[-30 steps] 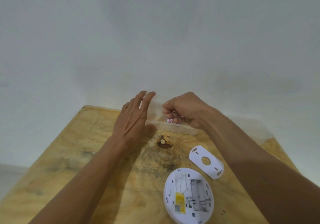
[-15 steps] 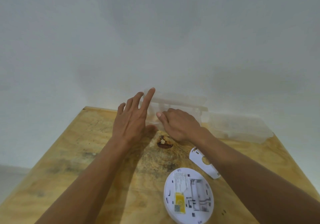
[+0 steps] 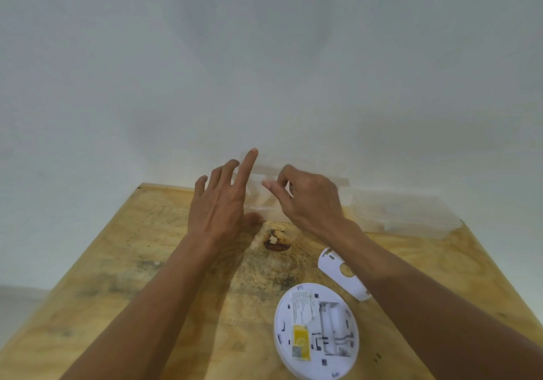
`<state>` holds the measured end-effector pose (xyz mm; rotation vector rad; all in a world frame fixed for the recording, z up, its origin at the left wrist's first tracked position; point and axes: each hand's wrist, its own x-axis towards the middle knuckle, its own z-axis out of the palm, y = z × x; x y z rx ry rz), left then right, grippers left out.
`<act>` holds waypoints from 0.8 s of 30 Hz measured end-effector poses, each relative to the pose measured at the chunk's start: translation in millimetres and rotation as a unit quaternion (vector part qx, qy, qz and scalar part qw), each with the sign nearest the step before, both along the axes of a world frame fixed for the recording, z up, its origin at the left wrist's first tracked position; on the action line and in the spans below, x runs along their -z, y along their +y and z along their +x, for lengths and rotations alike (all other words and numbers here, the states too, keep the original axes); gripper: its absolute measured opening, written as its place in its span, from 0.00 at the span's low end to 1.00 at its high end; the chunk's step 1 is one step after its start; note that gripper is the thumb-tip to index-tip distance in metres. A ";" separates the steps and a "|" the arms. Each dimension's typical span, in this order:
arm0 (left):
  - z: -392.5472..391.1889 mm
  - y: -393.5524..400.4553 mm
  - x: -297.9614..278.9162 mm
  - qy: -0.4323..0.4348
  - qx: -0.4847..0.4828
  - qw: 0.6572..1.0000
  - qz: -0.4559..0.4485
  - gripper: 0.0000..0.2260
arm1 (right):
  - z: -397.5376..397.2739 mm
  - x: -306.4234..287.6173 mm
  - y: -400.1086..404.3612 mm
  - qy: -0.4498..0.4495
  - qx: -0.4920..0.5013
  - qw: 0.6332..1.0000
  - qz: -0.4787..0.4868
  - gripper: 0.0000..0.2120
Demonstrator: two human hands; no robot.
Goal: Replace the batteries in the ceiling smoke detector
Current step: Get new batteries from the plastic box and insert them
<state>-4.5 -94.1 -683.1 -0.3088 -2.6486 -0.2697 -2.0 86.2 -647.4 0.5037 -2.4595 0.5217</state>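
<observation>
Head view looks down on a plywood table point(image 3: 123, 285) set against a pale wall. Near the right of the table the smoke detector point(image 3: 316, 330) lies back-side up, its battery bay uncovered; whether cells sit in it is too small to tell. Just beyond it, partly under the right forearm, lies the white mounting plate point(image 3: 338, 271).

At the far edge stands a clear plastic container point(image 3: 264, 194), with a second clear plastic box point(image 3: 411, 215) to its right. The left hand point(image 3: 219, 203) is spread wide, fingers against the container's left side, gripping nothing. The right hand point(image 3: 308, 200) hovers over it, thumb and forefinger curled near each other; nothing shows between them.

This looks like the battery-fetching step. Next, the left hand should brace the container while the right pinches out cells, then carries them near and right to the open bay.
</observation>
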 end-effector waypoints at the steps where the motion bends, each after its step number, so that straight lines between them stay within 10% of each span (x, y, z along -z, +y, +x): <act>1: 0.6 0.4 -0.1 0.001 -0.001 1.000 -0.002 0.55 | 4.5 -8.6 2.9 0.010 0.002 1.000 -0.001 0.14; 9: 5.5 0.7 3.3 0.022 -0.007 1.000 -0.011 0.52 | 5.4 -50.3 78.5 -0.171 0.118 0.974 0.090 0.24; 24: 11.8 8.9 2.9 0.002 0.004 0.999 -0.044 0.28 | 34.4 -12.5 72.5 -0.176 0.103 0.968 0.143 0.23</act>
